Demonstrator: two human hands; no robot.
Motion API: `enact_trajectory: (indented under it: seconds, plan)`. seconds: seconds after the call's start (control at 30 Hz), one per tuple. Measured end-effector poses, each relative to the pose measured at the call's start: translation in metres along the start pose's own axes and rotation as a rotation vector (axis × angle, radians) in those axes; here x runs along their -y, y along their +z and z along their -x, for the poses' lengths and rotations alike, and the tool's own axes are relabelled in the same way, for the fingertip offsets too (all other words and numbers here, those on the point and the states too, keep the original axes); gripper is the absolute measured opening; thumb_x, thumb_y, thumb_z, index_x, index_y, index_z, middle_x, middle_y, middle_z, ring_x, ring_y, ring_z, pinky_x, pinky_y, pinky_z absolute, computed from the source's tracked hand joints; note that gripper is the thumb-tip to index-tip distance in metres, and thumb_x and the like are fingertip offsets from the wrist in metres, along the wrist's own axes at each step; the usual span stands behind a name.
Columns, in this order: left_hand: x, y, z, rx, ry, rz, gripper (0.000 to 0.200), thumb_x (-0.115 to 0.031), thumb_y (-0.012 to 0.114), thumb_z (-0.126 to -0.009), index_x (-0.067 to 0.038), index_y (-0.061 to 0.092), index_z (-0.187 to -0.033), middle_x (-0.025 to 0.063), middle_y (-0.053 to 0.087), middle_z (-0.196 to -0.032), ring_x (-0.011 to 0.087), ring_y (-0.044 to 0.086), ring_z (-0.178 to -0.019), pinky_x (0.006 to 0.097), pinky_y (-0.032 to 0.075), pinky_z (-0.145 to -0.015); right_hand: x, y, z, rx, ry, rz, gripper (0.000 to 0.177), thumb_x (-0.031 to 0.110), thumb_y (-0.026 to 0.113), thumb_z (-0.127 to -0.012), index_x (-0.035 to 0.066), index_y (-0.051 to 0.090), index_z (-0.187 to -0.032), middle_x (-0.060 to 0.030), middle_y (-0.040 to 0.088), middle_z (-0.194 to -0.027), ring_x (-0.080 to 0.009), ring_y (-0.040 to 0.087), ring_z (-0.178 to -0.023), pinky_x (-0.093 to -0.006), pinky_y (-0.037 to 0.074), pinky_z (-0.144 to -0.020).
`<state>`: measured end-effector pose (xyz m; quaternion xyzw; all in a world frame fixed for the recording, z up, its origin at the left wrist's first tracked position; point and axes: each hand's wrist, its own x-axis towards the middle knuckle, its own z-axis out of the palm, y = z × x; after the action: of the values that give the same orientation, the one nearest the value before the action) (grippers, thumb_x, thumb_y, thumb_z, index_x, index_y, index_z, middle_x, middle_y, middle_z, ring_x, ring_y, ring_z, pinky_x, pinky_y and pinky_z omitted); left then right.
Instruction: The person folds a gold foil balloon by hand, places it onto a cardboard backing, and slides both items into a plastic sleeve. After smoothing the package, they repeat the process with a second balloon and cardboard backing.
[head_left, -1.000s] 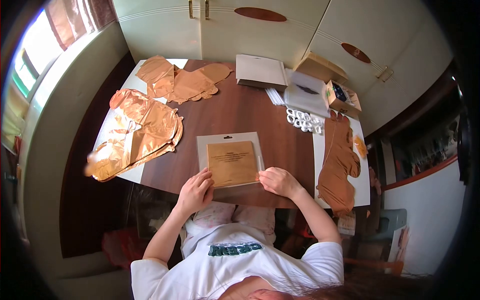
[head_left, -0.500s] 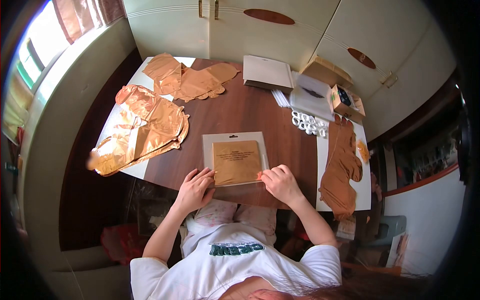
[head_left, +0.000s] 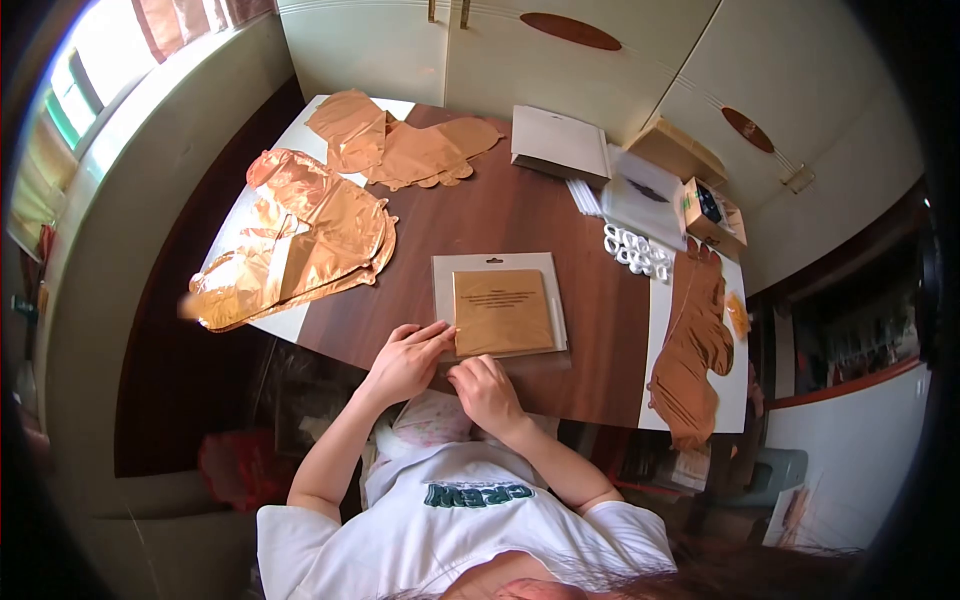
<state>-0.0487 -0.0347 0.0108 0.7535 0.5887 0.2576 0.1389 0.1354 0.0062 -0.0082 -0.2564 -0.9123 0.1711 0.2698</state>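
A flat clear plastic bag (head_left: 562,357) lies on the table in front of me, with a hang hole at its top. Inside are a white card (head_left: 443,300) and a folded gold-brown foil balloon (head_left: 505,310) with small dark print. My left hand (head_left: 408,360) rests at the bag's lower left corner, its fingers stretched out flat. Close beside it, my right hand (head_left: 487,393) has its fingers bent and pinched together at the bag's bottom edge. The fingertips hide that part of the edge.
Crinkled copper foil balloons (head_left: 330,240) lie at the left, with more foil (head_left: 420,150) behind. A brown foil balloon (head_left: 692,350) hangs over the right front edge. Back right are a white card stack (head_left: 560,140), white rings (head_left: 635,252) and a cardboard box (head_left: 725,228).
My right hand has moved left from the bag's lower right corner along the bottom edge, close to my left hand. The whole view has shifted slightly.
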Motion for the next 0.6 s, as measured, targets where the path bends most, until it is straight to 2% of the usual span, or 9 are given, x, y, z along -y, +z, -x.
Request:
enact_trajectory:
  seconds: [0.17, 0.37, 0.57, 0.6]
  plan:
    - [-0.001, 0.001, -0.002, -0.008, -0.013, 0.009, 0.033, -0.007, 0.054, -0.086, -0.009, 0.058, -0.119, 0.0055, 0.059, -0.128, 0.0212, 0.051, -0.124, 0.0428, 0.036, -0.102, 0.005, 0.003, -0.010, 0.051, 0.045, 0.076, 0.011, 0.017, 0.063, -0.083, 0.008, 0.056, -0.082, -0.0072, 0.055, -0.083, -0.0246, 0.054, -0.086, -0.0384, 0.043, -0.075]
    - [-0.002, 0.001, -0.002, -0.042, 0.001, -0.007, 0.030, -0.009, 0.057, -0.084, -0.008, 0.060, -0.114, 0.0050, 0.061, -0.126, 0.0212, 0.052, -0.123, 0.0434, 0.036, -0.104, 0.005, 0.007, -0.009, 0.118, 0.016, 0.163, 0.010, 0.018, 0.060, -0.084, 0.009, 0.055, -0.084, -0.0068, 0.055, -0.085, -0.0245, 0.053, -0.087, -0.0383, 0.039, -0.076]
    - [-0.004, 0.002, -0.002, -0.037, -0.021, -0.037, 0.024, -0.008, 0.058, -0.082, -0.008, 0.060, -0.106, 0.0040, 0.060, -0.126, 0.0214, 0.052, -0.124, 0.0445, 0.035, -0.106, -0.004, -0.017, 0.004, -0.052, -0.007, -0.082, 0.012, 0.015, 0.061, -0.084, 0.008, 0.052, -0.084, -0.0081, 0.053, -0.087, -0.0254, 0.052, -0.088, -0.0391, 0.040, -0.079]
    - [-0.004, 0.001, -0.001, -0.029, -0.012, -0.032, 0.024, -0.007, 0.058, -0.082, -0.008, 0.060, -0.105, 0.0037, 0.060, -0.126, 0.0214, 0.051, -0.124, 0.0449, 0.034, -0.106, -0.009, -0.024, 0.011, -0.107, 0.066, -0.243, 0.011, 0.015, 0.059, -0.087, 0.008, 0.051, -0.086, -0.0081, 0.052, -0.087, -0.0246, 0.052, -0.088, -0.0382, 0.041, -0.079]
